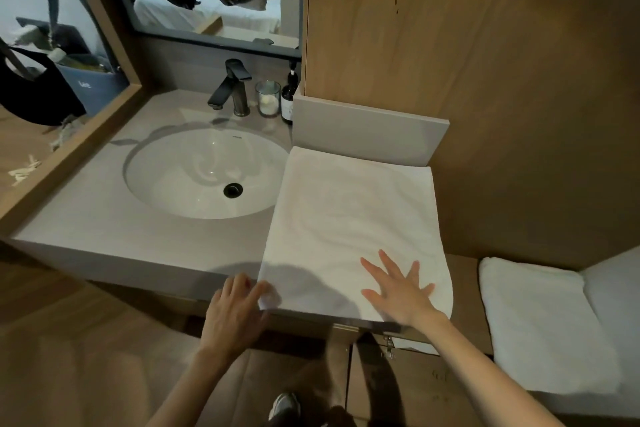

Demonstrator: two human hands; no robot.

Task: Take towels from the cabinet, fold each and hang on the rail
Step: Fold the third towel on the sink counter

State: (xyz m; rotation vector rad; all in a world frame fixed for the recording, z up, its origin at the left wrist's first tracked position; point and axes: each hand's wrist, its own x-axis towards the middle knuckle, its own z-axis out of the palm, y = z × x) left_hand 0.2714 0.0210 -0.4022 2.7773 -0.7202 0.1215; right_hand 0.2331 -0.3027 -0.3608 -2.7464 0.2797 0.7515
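Vanity counter point(86, 218) carries the job: white towel point(349, 218) lies flat on it just right of the sink point(194, 177), its near edge at the counter's front lip. A second towel point(540, 322), already folded, sits on the ledge further right.

Step, by my read: folding, mid-way; no rail in view, so hanging is not yet done.
- right hand point(398, 295): fingers spread, palm flat on the towel's near right part, pinning it
- left hand point(235, 308): fingers curled on the near left corner, looks like a pinch

Next move likely calls for lifting that corner and carrying it across while the flat hand anchors, edges kept square, then a smoothing pass.

Writing:
- blue bin point(93, 87) at left: looks like "Lee", not certain
- cabinet door point(408, 388) below: faint marks, unreadable
- dark bottle point(288, 97) by the faucet point(230, 87): label too small to read
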